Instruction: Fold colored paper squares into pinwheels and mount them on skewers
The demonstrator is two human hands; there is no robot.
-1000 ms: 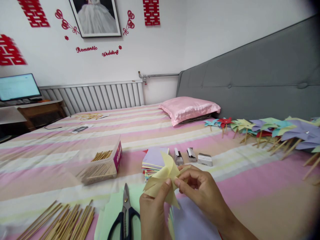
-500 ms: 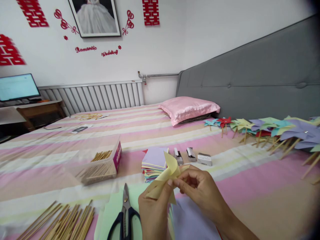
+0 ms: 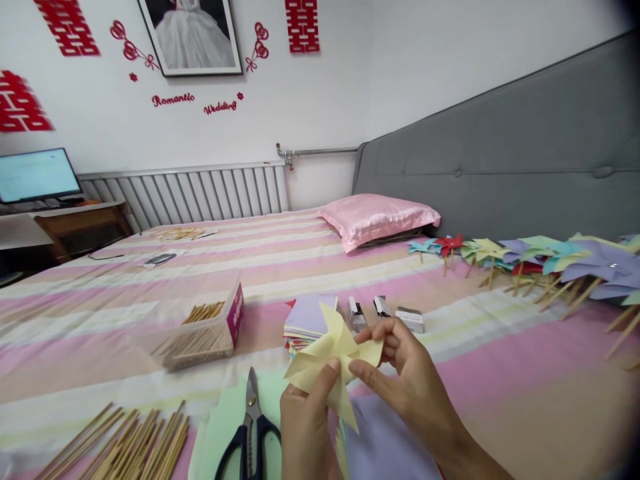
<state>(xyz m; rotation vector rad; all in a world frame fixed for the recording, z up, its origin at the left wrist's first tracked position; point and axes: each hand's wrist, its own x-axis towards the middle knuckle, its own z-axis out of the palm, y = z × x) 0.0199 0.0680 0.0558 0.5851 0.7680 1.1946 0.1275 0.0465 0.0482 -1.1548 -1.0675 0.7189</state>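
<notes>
A pale yellow paper pinwheel (image 3: 334, 353) is held between both hands low in the middle of the view. My left hand (image 3: 307, 417) pinches its centre from below with thumb and fingers. My right hand (image 3: 405, 377) grips its right blades, fingers curled behind the paper. Just behind the pinwheel lies a stack of coloured paper squares (image 3: 309, 320) with a lilac sheet on top. Black-handled scissors (image 3: 250, 427) lie shut on a green sheet to the left of my left hand.
Bamboo sticks (image 3: 125, 447) lie loose at the lower left, with more in a clear box (image 3: 200, 330). Small staplers (image 3: 383, 310) sit behind the paper stack. Finished pinwheels (image 3: 550, 263) line the grey headboard at right. A pink pillow (image 3: 377, 217) lies further back.
The yellow pinwheel has been turned and opened out; its blades now spread wider. My right hand shifted from pinching the centre to holding the right blades.
</notes>
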